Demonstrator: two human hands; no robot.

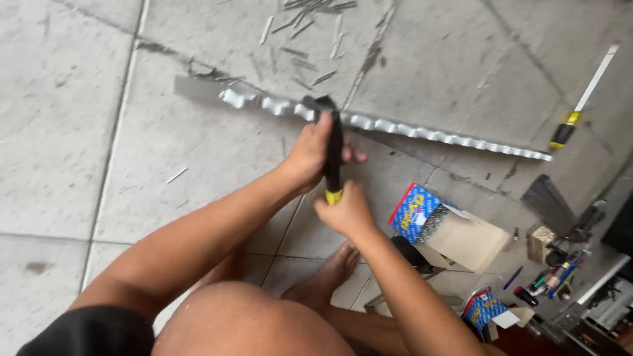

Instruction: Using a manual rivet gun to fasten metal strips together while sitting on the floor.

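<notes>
Gripping: both hands hold one black tool (334,142) with a yellow end, standing up on a metal strip
Foot: a bare foot (333,271) rests on the floor, below the hands
Right hand (347,212): closed around the low, yellow end of the tool
Left hand (311,153): wrapped around the tool higher up, fingers curled
Box: a blue box (414,212) of small metal bits lies open just right of the hands
Metal strip (395,126): long, wavy, flat on the grey floor tiles (79,151)
Screwdriver (583,102): far right, well apart
Scraps: thin metal bits (310,26) lie far off at the top
</notes>
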